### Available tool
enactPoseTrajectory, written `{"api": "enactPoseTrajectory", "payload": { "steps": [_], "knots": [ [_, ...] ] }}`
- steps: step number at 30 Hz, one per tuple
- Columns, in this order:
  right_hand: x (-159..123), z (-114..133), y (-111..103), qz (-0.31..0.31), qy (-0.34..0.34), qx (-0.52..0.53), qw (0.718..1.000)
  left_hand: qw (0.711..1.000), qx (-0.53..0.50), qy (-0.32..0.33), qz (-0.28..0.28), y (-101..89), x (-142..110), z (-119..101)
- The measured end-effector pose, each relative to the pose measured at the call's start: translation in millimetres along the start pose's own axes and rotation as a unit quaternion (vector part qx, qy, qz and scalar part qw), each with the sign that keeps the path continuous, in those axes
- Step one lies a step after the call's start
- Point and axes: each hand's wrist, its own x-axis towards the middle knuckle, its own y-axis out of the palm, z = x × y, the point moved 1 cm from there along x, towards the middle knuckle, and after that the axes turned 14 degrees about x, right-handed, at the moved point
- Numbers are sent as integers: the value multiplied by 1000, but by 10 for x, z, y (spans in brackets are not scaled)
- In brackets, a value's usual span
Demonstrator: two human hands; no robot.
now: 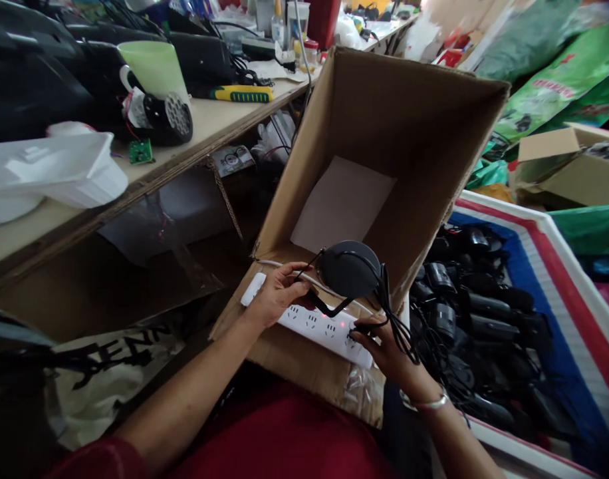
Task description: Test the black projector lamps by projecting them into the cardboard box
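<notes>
**Round black device held over white power strip at front of open cardboard box**

The open cardboard box (409,133) is the reference point. A round black device (348,269) with trailing cables is held just inside the box's near edge, above a white power strip (319,329). The strip lies across the flattened front flap of the box, and small red indicators glow on its face.

The left hand (279,296) is at the near-left corner of the box. Its fingers are curled and closed on the left rim of the device, with the palm just above the strip. The right hand (384,349), wearing a silver bangle (424,401), is at the near-right corner. Its fingers are pressed together on a black cord (367,326) close to the strip's sockets. Whether a plug is seated cannot be determined.

A white sheet (342,203) lies on the floor of the box. To the right of the box, a tray with a red-and-blue lining (548,233) holds a heap of black devices (464,306). To the left, a wooden bench (209,123) carries a pale green mug (152,70), a yellow-and-green screwdriver (242,94), a small green circuit board (141,151) and white foam packing (50,173).
</notes>
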Motion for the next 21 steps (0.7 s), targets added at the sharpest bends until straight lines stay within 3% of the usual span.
{"api": "enactPoseTrajectory", "payload": {
  "steps": [12, 18, 21],
  "knots": [
    [167, 151, 19, 100, -64, -58, 991, 1000, -12, 11, -9, -95, -22, 3],
    [121, 44, 27, 100, -73, -68, 990, 1000, -14, 10, -9, -76, -43, 17],
    [197, -5, 8, 137, -77, -76, 985, 1000, -10, 7, -6, -82, -25, 21]
  ]
}}
